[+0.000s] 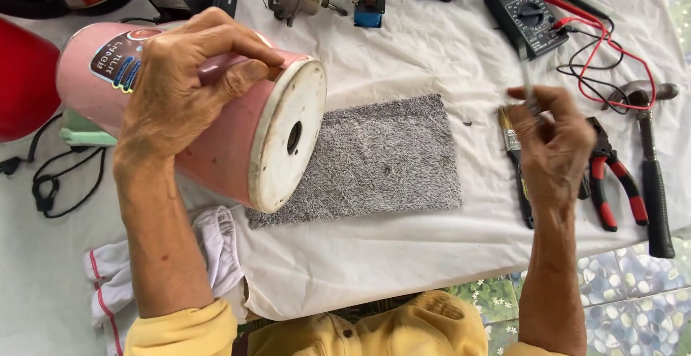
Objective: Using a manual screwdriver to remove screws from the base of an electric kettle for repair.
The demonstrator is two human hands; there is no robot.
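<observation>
Two hands are busy as we look down: our left hand (188, 75) grips the pink pot (194, 111), tipped on its side with its white base facing the grey mat (381, 158). Our right hand (551, 147) pinches a thin tool (527, 75), fingers narrow, above the brush (512, 147). We judge the base is being inspected; probing its centre hole needs steady aim.

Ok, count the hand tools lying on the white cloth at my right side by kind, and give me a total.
Pliers: 1
Hammer: 1
Brush: 1
Multimeter: 1
Total: 4
The right hand pinches one more thin tool; its kind is unclear.
</observation>
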